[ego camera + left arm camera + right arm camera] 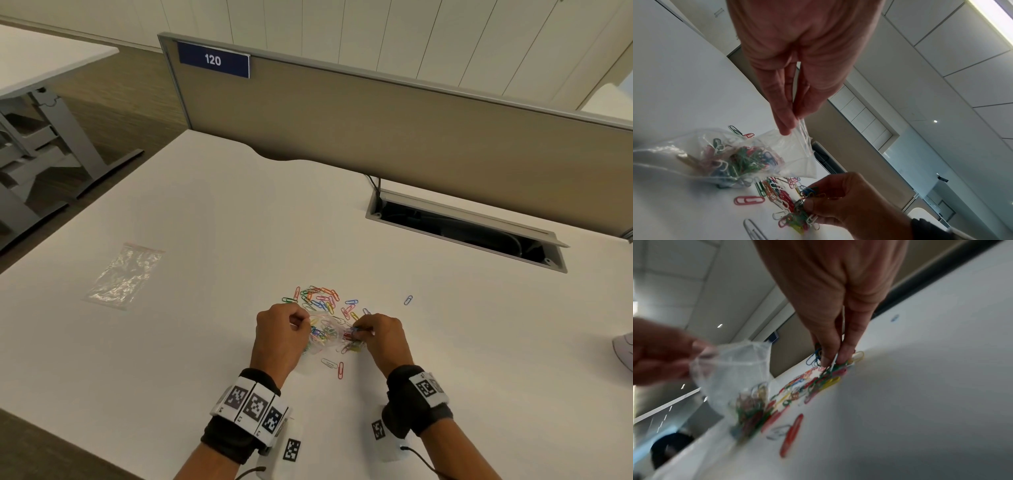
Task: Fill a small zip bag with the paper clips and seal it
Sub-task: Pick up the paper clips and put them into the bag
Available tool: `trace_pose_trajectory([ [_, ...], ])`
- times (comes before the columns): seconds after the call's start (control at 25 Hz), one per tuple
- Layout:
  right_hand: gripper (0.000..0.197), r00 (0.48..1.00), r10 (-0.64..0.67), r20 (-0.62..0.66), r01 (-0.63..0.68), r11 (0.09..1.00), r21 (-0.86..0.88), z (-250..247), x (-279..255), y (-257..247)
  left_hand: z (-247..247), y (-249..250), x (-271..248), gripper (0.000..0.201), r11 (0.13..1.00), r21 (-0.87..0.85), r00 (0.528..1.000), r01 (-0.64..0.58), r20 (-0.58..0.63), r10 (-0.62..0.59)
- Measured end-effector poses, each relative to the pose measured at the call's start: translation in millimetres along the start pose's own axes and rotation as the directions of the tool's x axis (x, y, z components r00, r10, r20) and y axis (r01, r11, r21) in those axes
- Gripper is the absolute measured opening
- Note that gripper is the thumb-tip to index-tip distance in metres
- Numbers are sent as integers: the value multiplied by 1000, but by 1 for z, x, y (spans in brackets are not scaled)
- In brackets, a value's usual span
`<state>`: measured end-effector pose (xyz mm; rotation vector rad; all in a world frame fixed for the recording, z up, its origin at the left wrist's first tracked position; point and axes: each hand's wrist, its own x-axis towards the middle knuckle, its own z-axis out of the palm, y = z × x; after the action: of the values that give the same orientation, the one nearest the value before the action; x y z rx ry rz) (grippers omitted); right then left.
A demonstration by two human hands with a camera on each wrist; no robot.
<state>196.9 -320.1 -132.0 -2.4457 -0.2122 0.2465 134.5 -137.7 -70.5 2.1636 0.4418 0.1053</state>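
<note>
A small clear zip bag (323,334) (748,154) (735,369) holds several coloured paper clips at its bottom. My left hand (284,329) (791,125) pinches its top rim and holds it up over the white desk (205,222). My right hand (376,330) (833,360) (818,204) pinches a bunch of coloured clips just right of the bag. A loose pile of paper clips (322,298) (803,382) lies beyond the hands. A red clip (340,370) (791,434) and a white clip (329,362) lie nearer me.
A stack of spare zip bags (123,277) lies at the desk's left. One blue clip (408,299) sits apart to the right. An open cable tray (466,229) and a partition panel (376,130) bound the far side.
</note>
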Motion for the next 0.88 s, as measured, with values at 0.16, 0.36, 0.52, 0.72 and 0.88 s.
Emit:
trace_pose_trajectory([
  [0.16,11,983,183,-5,-168,910,380,-14,-6,8,1,0,-1,10,1000,11,1000,8,6,-8],
  [0.36,15,979,91,180,-184,770,610,-41,-10,-14,1,2,-1,11,1000,8,1000,22,10,-22],
  [0.52,14,957,-45,287,-47,952,303,-54,-5,-49,1,3,-1,10,1000,5,999,30,15,-30],
  [0.72,17,967,-49,249,83,988,-128,-31,0,-83,1,5,-4,14,1000,-1,999,25,23,-25],
  [0.88,16,974,-20,227,36,997,-67,-21,-2,-90,0,7,-6,18,1000,-6,999,16,32,-16],
])
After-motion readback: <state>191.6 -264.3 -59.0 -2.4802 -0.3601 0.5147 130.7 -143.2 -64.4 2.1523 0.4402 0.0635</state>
